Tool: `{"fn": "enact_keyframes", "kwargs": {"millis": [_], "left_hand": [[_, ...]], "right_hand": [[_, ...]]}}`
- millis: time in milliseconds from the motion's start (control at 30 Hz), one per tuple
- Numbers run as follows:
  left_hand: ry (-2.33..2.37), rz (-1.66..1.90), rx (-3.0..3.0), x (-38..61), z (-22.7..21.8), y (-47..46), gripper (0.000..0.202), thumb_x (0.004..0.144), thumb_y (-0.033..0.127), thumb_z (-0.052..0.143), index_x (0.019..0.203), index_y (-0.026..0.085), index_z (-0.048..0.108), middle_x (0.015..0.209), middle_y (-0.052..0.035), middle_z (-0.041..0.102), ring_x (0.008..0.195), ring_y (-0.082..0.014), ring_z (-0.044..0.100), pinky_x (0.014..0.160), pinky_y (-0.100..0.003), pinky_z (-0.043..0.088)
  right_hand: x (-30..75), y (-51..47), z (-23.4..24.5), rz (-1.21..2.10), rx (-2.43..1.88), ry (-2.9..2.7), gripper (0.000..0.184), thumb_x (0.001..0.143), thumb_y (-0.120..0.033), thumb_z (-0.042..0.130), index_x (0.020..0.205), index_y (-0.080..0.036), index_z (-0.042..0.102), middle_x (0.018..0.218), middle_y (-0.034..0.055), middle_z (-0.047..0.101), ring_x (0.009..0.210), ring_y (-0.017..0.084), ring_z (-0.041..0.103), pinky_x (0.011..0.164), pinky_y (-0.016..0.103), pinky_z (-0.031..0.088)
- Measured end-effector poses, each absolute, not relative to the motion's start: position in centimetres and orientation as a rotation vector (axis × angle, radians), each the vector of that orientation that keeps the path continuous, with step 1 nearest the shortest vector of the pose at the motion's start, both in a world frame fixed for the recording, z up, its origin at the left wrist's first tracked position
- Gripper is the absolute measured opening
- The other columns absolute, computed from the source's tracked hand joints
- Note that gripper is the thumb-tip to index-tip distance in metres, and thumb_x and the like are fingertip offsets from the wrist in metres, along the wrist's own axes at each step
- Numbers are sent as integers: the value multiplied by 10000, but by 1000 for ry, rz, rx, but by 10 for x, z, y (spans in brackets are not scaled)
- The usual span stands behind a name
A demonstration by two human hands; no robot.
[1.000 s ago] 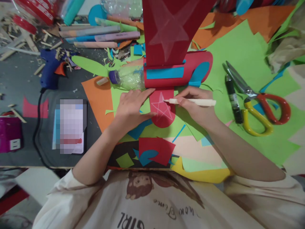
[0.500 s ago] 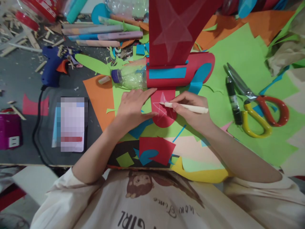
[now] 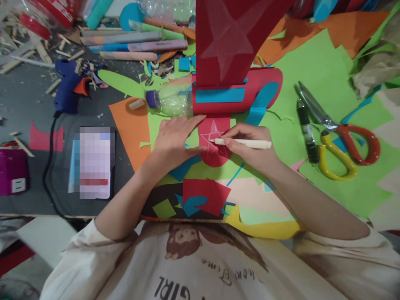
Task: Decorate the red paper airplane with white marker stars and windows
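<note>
A white marker pen [image 3: 250, 143] is pinched in my right hand [image 3: 254, 139], its tip on a rounded red paper fin [image 3: 215, 159] that carries a white star outline. My left hand [image 3: 175, 139] lies open, thumb and forefinger spread against the fin's left edge. The fin joins a clear plastic bottle [image 3: 175, 100] with a purple cap, wrapped in red paper [image 3: 218, 109] with blue strips. From the wrap's far side rises a larger red panel [image 3: 225, 25] bearing a filled pale star.
Scissors [image 3: 334, 127] and a black pen [image 3: 306, 133] lie on green paper to the right. At left are a blue glue gun [image 3: 66, 89] with its cord and a phone [image 3: 95, 162]. Several markers [image 3: 125, 37] and wood scraps lie at the back left.
The pen tip has moved slightly down within the star on the red fin, and the pen lies more level. My left hand and the bottle stay in place.
</note>
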State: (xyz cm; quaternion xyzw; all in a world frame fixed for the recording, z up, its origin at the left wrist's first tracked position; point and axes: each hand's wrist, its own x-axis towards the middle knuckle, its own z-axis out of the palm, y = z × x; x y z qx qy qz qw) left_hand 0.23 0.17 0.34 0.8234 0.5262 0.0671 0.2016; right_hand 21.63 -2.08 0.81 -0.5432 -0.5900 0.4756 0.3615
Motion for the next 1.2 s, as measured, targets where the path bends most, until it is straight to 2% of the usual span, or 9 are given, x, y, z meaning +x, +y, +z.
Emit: {"fn": "enact_keyframes", "kwargs": {"millis": [300, 500, 733, 1000, 1200], "left_hand": [[1453, 133, 2287, 2, 7, 3, 667, 874, 611, 668, 1430, 260, 551, 1070, -74, 678, 1028, -300, 601, 895, -392, 382], [1467, 145, 2288, 2, 5, 2, 650, 881, 584, 676, 1430, 259, 552, 1081, -75, 676, 1054, -303, 604, 909, -394, 388], [1480, 112, 2321, 3, 6, 2, 655, 884, 596, 669, 1430, 252, 554, 1084, -73, 686, 1057, -300, 611, 914, -381, 383], [1469, 146, 2330, 2, 3, 2, 648, 895, 607, 643, 1424, 243, 556, 1073, -68, 679, 1028, -287, 599, 902, -376, 380], [1464, 179, 2321, 1, 3, 1, 639, 886, 578, 665, 1422, 249, 549, 1073, -71, 678, 1017, -279, 591, 891, -366, 374]], "right_hand": [[217, -21, 10, 1201, -1379, -1499, 154, 804, -346, 740, 721, -225, 693, 619, -3, 668, 524, 138, 554, 479, 278, 420], [214, -21, 10, 1242, -1338, -1586, 98, 818, -343, 763, 833, -245, 765, 784, 9, 763, 644, 159, 652, 570, 280, 498], [215, -20, 5, 1254, -1289, -1624, 157, 838, -354, 744, 871, -203, 771, 812, 30, 777, 665, 160, 671, 589, 270, 498], [216, -20, 9, 1274, -1290, -1607, 119, 823, -304, 713, 783, -197, 748, 733, 23, 750, 597, 143, 631, 536, 258, 457], [218, -20, 9, 1294, -1321, -1591, 143, 810, -322, 703, 753, -194, 736, 680, 16, 711, 573, 137, 589, 521, 263, 428]]}}
